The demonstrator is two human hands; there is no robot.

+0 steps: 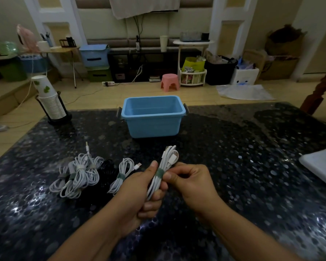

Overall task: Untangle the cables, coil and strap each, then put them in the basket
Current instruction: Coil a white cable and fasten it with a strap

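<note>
Above the dark surface (233, 147), left hand (137, 193) fingers grip a coiled white cable (167, 161), right hand (192, 181) fingers pinching its green strap (160, 174); blue basket (152, 127) holds nothing.

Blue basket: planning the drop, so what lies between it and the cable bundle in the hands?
Head view: only bare dark tabletop between the blue basket and the held cable bundle.

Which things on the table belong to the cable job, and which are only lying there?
Job: held cable with green strap, strapped cable, white cable pile, black cable, basket.
Lying about: cup stack, white board.
</note>
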